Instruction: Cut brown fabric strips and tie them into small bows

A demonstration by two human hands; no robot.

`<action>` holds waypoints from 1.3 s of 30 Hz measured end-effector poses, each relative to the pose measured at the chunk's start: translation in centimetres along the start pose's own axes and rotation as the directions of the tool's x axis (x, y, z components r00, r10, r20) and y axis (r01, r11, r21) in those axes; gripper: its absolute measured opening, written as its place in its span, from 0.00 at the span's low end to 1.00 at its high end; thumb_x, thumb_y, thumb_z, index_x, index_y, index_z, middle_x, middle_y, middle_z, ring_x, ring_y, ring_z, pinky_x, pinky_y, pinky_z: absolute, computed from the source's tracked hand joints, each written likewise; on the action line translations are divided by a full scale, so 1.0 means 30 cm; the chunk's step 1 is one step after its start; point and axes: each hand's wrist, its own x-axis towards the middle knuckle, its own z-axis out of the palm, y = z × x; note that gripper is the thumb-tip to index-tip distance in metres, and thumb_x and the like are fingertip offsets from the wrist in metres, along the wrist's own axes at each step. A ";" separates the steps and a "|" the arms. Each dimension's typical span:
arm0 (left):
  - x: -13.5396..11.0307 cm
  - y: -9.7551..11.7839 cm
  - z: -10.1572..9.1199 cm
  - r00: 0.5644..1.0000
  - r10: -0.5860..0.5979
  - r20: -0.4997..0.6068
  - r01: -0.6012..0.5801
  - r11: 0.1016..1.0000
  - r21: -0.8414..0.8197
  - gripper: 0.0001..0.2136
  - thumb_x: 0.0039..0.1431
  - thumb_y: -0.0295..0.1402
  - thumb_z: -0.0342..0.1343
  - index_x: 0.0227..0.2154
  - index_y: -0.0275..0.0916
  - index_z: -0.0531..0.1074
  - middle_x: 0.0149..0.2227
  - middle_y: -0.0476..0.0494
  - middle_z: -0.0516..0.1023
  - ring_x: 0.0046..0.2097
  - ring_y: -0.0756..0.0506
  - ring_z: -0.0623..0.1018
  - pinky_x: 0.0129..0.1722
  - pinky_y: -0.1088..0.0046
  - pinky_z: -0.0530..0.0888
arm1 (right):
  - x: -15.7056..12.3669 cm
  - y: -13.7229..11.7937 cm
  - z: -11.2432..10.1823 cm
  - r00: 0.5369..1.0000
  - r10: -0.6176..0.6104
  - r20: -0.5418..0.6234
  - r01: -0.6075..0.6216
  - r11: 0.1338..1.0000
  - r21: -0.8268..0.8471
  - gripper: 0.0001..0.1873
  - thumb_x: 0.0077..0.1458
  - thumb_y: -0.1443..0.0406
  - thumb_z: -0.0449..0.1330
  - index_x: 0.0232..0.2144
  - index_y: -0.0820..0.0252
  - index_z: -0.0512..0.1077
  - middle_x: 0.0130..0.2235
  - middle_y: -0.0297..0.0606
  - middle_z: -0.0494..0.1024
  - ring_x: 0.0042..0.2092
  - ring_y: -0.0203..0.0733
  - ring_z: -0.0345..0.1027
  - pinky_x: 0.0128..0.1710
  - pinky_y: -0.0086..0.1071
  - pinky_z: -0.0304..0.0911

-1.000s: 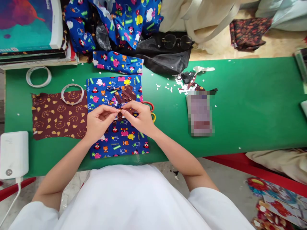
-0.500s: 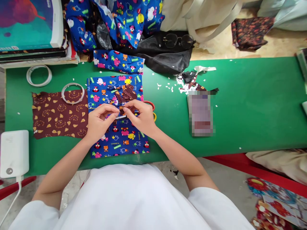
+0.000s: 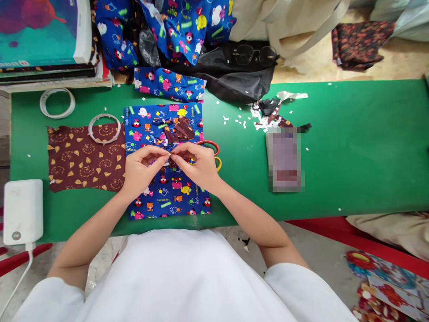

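My left hand and my right hand meet fingertip to fingertip over a blue cartoon-print cloth. Thumb and forefinger of each are pinched together on something tiny, perhaps a whitish scrap, too small to make out. Scissors with one red and one yellow handle loop lie on the cloth, partly covered by my right hand. Just beyond my fingers is a small heap of brown fabric strips. A brown patterned cloth lies left of my left hand, with a white tape roll on it.
Another tape roll and a white power bank are on the left of the green table. To the right lie a blurred phone and white paper bits. Glasses rest on black fabric at the back.
My fingertips have drawn closer together and now meet. The whole view has shifted slightly, so things on the table appear a little further right.
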 end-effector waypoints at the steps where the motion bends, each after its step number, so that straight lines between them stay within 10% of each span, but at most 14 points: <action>1: 0.000 -0.001 0.000 1.000 0.000 -0.001 0.000 1.000 -0.001 0.02 0.50 0.30 0.62 0.29 0.39 0.77 0.30 0.49 0.80 0.33 0.51 0.79 0.36 0.78 0.78 | -0.001 0.000 0.000 1.000 0.004 -0.003 -0.004 1.000 0.003 0.04 0.53 0.65 0.59 0.30 0.60 0.74 0.30 0.34 0.80 0.31 0.35 0.73 0.30 0.28 0.68; 39: -0.007 -0.031 -0.004 0.984 0.160 0.074 -0.174 0.946 0.275 0.02 0.56 0.31 0.55 0.32 0.39 0.71 0.32 0.49 0.76 0.34 0.51 0.76 0.38 0.75 0.73 | -0.002 0.017 0.004 0.978 -0.204 0.044 0.208 0.963 -0.170 0.05 0.56 0.69 0.57 0.31 0.59 0.74 0.30 0.34 0.80 0.30 0.34 0.71 0.32 0.28 0.65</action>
